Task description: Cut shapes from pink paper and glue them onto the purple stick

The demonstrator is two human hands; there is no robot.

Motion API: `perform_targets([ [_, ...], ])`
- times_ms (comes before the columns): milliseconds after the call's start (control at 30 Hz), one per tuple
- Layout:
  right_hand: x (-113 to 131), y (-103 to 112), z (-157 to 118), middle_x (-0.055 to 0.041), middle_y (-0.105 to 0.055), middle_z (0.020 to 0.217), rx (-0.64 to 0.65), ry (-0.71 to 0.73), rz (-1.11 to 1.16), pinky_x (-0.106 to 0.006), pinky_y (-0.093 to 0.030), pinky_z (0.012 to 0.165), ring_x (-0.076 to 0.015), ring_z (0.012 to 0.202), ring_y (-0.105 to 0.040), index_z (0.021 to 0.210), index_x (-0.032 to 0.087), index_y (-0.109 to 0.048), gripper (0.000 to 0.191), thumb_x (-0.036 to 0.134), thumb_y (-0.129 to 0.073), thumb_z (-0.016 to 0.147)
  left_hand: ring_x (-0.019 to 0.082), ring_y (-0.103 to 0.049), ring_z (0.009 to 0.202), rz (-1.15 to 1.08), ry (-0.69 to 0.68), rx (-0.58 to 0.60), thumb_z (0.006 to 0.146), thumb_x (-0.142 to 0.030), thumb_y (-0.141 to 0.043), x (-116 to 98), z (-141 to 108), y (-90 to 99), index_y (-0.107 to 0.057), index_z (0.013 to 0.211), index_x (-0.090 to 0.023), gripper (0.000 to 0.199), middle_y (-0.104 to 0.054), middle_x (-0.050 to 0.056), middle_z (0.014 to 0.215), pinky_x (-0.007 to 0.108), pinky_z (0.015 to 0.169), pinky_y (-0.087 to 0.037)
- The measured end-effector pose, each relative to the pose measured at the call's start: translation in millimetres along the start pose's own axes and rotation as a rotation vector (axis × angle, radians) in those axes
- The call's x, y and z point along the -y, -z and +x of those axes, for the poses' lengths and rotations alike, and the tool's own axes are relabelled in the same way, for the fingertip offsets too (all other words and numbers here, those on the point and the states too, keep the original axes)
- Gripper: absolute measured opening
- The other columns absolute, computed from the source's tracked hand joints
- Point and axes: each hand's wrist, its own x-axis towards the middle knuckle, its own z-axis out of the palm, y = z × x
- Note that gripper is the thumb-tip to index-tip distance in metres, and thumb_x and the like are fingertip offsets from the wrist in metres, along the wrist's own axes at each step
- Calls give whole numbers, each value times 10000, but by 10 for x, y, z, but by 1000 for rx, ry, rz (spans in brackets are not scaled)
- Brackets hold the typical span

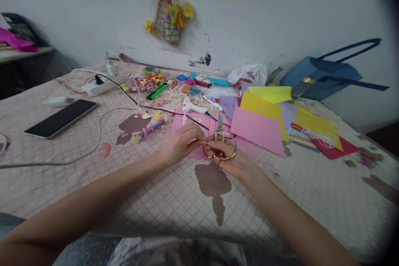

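Observation:
Gold-handled scissors (pixel 220 126) rest in my right hand (pixel 232 156), blades pointing away from me and the handle loops over my fingers. My left hand (pixel 183 143) meets it from the left, thumb and fingertips pinched together. What lies in that pinch is too small to make out. Beneath both hands is a pink paper sheet (pixel 177 122). Just beyond them lies a white glue gun (pixel 193 106) with a black cord. A rolled purple paper piece with pink and yellow bits (pixel 148 130) sits left of my left hand.
Coloured paper sheets (pixel 258 126) are stacked to the right, near a blue bag (pixel 321 77). On the left are a tablet (pixel 62 118), a white power strip (pixel 102 85) and trailing cables. Paper scraps (pixel 145 84), a tape roll (pixel 151 71) and a green-black cutter (pixel 156 91) lie toward the wall.

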Motion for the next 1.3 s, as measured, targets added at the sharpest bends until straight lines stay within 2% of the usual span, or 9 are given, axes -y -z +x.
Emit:
perform_targets([
  [933,44,-65,-23,-2,-623,586,-22,-67,76,-163,-398,474,-73,542,-553,670,138,-660,106,125,-737,599,152,-553,771,41,-110,12,818,-122,-581,28,2,19,-558,820,-150,36,-608,63,785,298,689,-467],
  [1067,36,-44,-15,-7,-625,579,3,-53,81,-157,-404,461,-69,521,-546,684,132,-664,103,121,-729,605,150,-559,779,-2,-61,-19,820,-134,-582,20,-1,12,-565,819,-154,26,-610,60,788,295,689,-474],
  [1300,26,-56,-26,-7,-628,636,48,-64,161,-138,-447,524,-54,563,-551,721,132,-662,123,100,-735,628,134,-570,739,-153,107,-96,808,-174,-609,4,-18,-28,-560,763,-145,72,-616,49,761,281,667,-471],
])
